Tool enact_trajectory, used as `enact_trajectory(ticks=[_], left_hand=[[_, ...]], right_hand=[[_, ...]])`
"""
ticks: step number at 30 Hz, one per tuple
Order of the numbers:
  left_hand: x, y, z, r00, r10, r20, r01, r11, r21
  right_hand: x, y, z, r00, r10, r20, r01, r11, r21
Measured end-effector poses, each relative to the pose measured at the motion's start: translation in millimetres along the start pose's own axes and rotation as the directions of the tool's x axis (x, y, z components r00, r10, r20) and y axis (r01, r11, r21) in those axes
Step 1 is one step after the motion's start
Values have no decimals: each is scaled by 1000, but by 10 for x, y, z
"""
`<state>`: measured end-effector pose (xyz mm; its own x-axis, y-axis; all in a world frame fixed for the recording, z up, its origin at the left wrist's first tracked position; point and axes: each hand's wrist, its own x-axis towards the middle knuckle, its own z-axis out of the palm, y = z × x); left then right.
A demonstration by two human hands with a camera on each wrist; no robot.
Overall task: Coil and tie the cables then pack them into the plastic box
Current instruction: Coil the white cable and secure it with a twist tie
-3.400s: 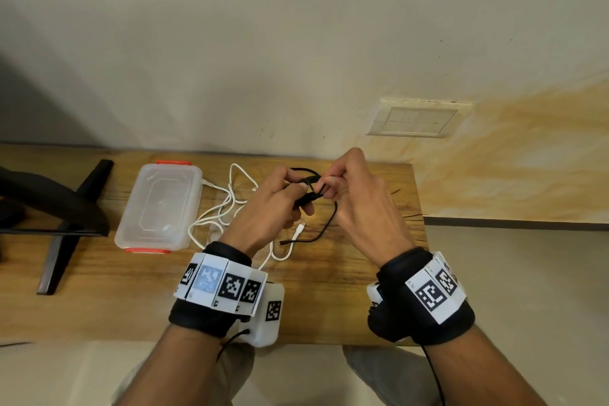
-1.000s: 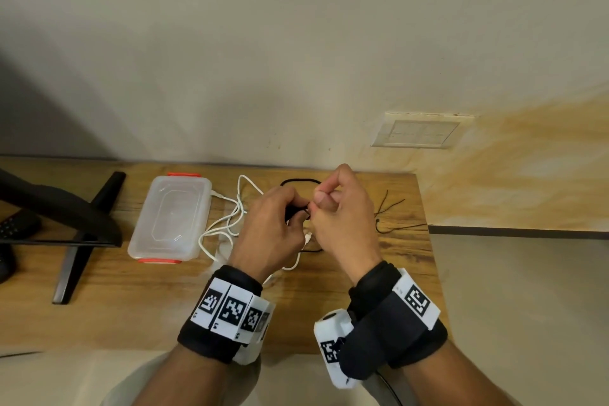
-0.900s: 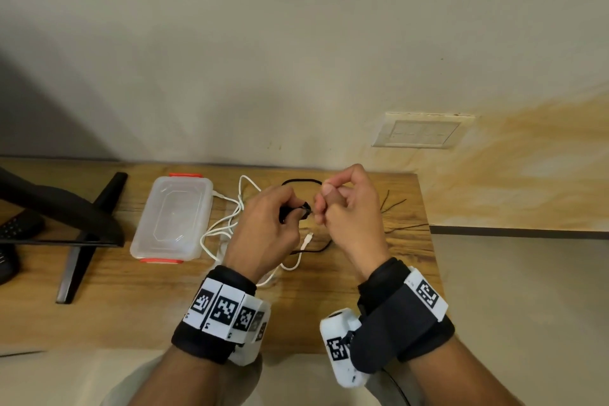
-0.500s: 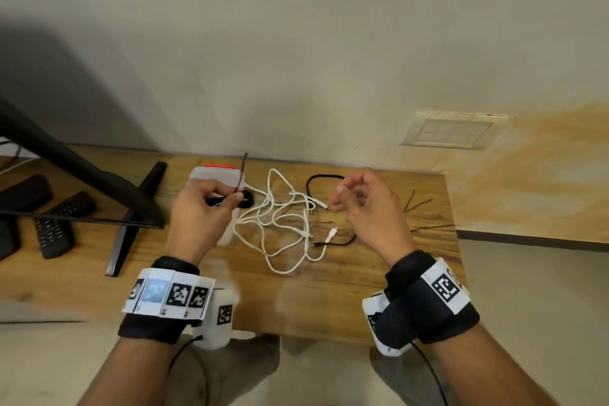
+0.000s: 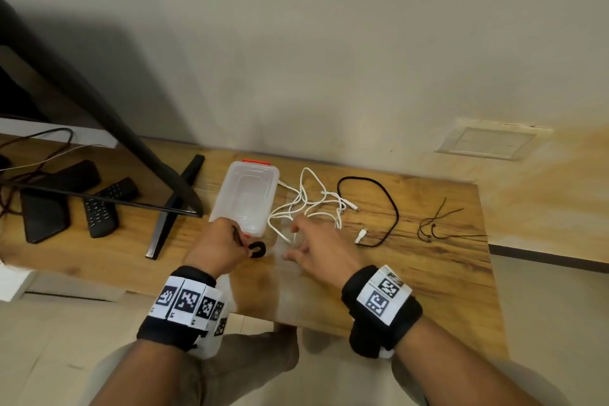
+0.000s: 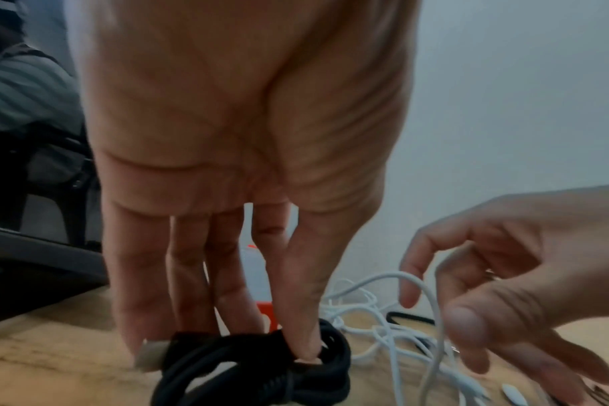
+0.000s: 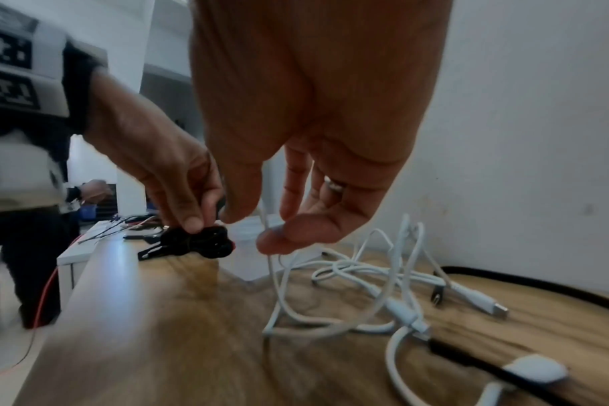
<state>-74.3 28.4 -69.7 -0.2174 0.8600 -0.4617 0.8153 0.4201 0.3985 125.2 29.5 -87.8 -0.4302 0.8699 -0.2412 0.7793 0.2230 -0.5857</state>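
My left hand (image 5: 239,245) pinches a small coiled black cable (image 5: 258,249) just above the table, at the near end of the plastic box (image 5: 245,198). The left wrist view shows its thumb pressed on the black bundle (image 6: 254,365). The box is clear with red clips, and its lid is on. My right hand (image 5: 293,241) hangs over the tangled white cable (image 5: 313,204), and its thumb and fingers pinch one strand (image 7: 266,236). A loose black cable (image 5: 392,204) lies to the right of the white one.
Thin black ties (image 5: 435,224) lie near the right end of the wooden table (image 5: 428,273). A black monitor stand (image 5: 171,208), a remote (image 5: 105,204) and a dark flat device (image 5: 46,208) sit to the left. The wall runs close behind.
My hands were together on the black coil. The left hand carried it left and down to the box's near end. The right hand let go and took hold of the white cable.
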Motion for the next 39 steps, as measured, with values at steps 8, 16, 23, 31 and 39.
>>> enact_trajectory(ticks=[8, 16, 23, 31, 39], left_hand=[[-51, 57, 159, 990, 60, -131, -48, 995, 91], [-214, 363, 48, 900, 283, -333, -292, 956, 22], [-208, 959, 1, 684, 360, -634, -635, 722, -275], [-220, 1421, 279, 811, 426, -400, -584, 621, -523], [245, 1505, 265, 833, 339, -437, -499, 802, -329]], right_hand=[[118, -31, -21, 980, -10, -197, 17, 999, 31], [9, -16, -618, 939, 151, -309, 61, 811, 582], [-143, -31, -1055, 863, 199, -465, 287, 564, 774], [-362, -51, -1443, 794, 183, -579, 485, 382, 787], [-451, -63, -1531, 767, 150, -623, 544, 361, 757]])
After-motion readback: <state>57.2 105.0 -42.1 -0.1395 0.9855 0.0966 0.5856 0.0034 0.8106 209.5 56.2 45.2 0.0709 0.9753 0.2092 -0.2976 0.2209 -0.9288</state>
